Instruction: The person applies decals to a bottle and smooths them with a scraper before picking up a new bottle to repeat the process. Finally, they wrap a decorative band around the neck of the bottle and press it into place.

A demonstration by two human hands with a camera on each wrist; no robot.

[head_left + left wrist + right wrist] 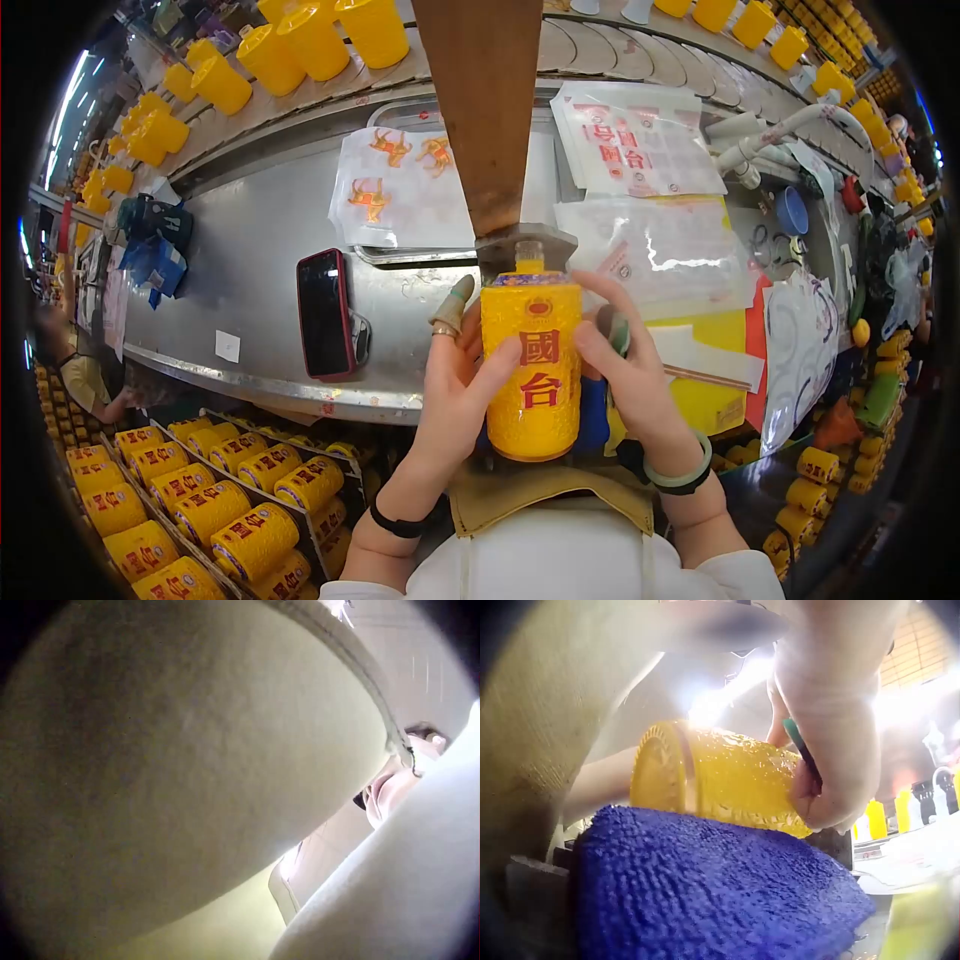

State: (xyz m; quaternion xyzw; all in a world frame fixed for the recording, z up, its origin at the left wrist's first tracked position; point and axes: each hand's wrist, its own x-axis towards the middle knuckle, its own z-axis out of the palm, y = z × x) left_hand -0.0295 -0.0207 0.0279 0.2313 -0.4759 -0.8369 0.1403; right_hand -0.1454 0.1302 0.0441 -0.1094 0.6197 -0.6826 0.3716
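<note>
A yellow bottle [535, 425] with red characters and a clear neck lies between both hands, its neck pointing away from the body. My left hand [448, 390] grips its left side, thumb on the front, with a cot over one fingertip. From the other side my right hand [635, 385] holds it, thumb near the red characters and fingers along the edge. In the right wrist view the bottle's ribbed base shows above a blue towel [720, 885]. Pale cloth and part of a person fill the left wrist view, hiding the left hand there.
A brown post [480, 110] stands just beyond the bottle's neck. On the metal bench lie a phone [322, 312], a sheet with gold-red figures [385, 200] and printed sheets [640, 140]. Crates of yellow bottles [255, 540] stand at lower left; more yellow bottles [310, 40] line the back belt.
</note>
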